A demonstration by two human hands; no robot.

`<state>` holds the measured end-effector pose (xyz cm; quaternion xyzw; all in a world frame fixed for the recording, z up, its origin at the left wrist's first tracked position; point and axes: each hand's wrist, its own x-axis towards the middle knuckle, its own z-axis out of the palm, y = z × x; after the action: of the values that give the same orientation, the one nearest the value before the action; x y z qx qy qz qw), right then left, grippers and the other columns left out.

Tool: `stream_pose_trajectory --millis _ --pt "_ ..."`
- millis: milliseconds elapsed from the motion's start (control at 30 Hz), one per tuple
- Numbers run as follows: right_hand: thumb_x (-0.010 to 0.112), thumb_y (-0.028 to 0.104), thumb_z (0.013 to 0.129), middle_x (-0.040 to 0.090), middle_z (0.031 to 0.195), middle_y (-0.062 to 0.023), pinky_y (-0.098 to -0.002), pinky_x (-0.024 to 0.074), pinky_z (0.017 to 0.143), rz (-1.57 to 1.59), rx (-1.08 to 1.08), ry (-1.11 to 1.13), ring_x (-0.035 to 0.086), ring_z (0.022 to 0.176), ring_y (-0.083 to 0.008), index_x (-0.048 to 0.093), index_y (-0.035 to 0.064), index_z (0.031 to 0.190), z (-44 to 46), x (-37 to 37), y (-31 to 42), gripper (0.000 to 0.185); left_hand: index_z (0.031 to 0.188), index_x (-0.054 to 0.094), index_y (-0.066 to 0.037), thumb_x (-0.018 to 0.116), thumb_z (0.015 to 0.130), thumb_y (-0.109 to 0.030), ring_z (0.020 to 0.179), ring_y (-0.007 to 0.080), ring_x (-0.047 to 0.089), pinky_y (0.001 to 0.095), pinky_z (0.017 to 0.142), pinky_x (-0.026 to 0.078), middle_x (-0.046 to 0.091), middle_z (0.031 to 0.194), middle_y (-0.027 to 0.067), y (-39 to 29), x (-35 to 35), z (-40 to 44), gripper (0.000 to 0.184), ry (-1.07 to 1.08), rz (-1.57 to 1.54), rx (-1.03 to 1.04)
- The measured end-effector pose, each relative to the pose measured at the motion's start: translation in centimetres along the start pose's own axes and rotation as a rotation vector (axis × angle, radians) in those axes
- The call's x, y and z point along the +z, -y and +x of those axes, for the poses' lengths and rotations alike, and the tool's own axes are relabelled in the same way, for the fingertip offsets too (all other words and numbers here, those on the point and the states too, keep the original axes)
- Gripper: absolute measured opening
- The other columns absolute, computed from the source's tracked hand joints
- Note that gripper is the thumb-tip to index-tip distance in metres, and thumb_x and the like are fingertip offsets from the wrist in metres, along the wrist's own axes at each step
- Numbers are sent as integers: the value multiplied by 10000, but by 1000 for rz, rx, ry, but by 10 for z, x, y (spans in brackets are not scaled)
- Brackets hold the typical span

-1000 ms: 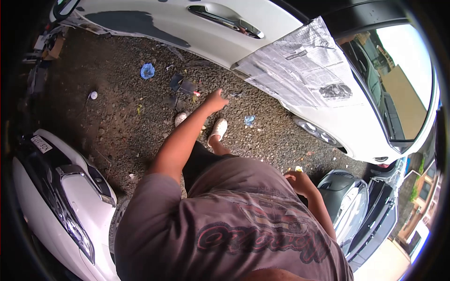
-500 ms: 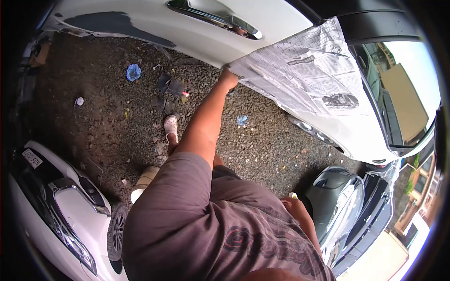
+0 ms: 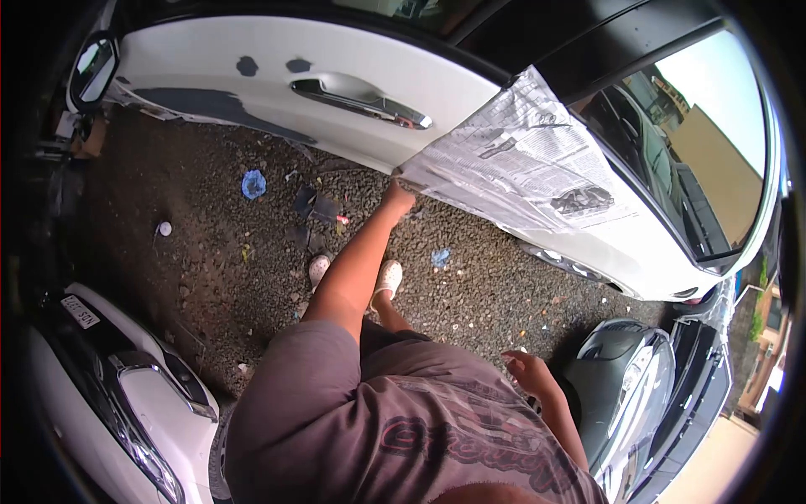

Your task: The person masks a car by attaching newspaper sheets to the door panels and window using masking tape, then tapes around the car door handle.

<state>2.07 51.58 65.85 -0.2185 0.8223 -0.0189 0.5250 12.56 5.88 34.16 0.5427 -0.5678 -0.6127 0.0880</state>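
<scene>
My left hand [image 3: 398,200] reaches forward to the lower edge of the white car door [image 3: 336,55], at the bottom left corner of a newspaper sheet [image 3: 529,160]. Its fingers are curled and partly hidden, so what they grip, if anything, does not show. The newspaper lies flat over the panel to the right of the chrome door handle [image 3: 365,107]. Low at my right side, my right hand [image 3: 529,370] hangs with its fingers apart. A small whitish patch shows just beyond it; I cannot tell whether the hand touches it.
Grey patches [image 3: 189,105] mark the door. Behind me on the left stands a pale car [image 3: 155,399]; dark grey bumper parts [image 3: 600,370] lie at the right. Blue crumpled scraps [image 3: 253,184] and dark scraps [image 3: 316,205] litter the gravel [image 3: 478,294].
My view has shifted, bringing the mirror and more of the door into sight. Both shoes now show. My left hand stays at the newspaper's corner; my right hand has come further into view.
</scene>
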Motion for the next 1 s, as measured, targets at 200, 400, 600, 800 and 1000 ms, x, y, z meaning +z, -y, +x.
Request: stream_pose_trajectory --millis 200,400,600,800,1000 --pt "610 43 1050 766 1099 -113 -346 587 775 189 -215 43 702 819 -178 441 85 1605 35 -3 25 582 1476 641 -19 768 904 -198 1280 362 700 456 1070 543 718 1394 241 61 -56 -122 613 342 346 -32" --pt "621 151 1102 799 1156 -197 -391 598 801 128 -427 57 756 913 -241 405 80 1617 53 -7 119 562 1204 812 -27 819 885 -286 1047 299 790 423 928 606 815 1128 198 88 -128 -249 410 342 368 68" --pt "636 273 1115 796 1101 -263 -476 604 826 85 -936 66 795 956 -392 468 49 1516 70 13 231 490 913 778 -8 856 940 -272 755 140 693 346 722 545 751 802 47 -18 -197 -329 277 133 252 -20" --pt "628 321 1115 769 1131 -303 -535 581 887 -79 -1071 104 725 1055 -520 519 60 1470 18 23 324 454 1021 775 -19 821 975 -203 802 107 704 309 735 554 776 864 51 -76 -242 -342 194 -130 104 468" --pt "633 221 1120 793 1086 -203 -424 584 871 33 -949 -45 779 950 -330 496 51 1484 18 40 314 425 1129 773 -38 805 958 -169 934 244 761 367 786 583 795 1092 117 -119 -292 -301 218 -48 385 647"
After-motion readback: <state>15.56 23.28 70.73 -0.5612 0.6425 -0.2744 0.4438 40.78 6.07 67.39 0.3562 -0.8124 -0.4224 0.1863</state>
